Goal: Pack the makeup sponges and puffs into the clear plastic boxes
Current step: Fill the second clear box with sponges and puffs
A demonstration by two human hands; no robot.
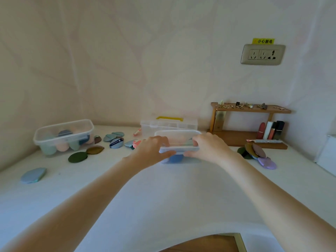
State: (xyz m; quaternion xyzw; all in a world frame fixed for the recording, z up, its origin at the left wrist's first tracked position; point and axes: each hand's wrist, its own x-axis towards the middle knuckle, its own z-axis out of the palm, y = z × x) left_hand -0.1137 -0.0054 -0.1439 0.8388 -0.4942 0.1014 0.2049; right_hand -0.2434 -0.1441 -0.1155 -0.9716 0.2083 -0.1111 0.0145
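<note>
A white desk (163, 193) runs along a pale wall. At its middle sits a clear box (179, 151) with its lid (177, 133), long axis running left to right across the view. The left hand (151, 151) and right hand (209, 147) clamp its two ends, fingers curled over the lid, thumbs at the near edge. Loose puffs (77, 157) lie to the left, more to the right, nearer the right hand. A second box (63, 136), open and part-filled, stands far left.

Wooden shelf (251, 108), wall socket (263, 54), lipsticks (272, 130).
</note>
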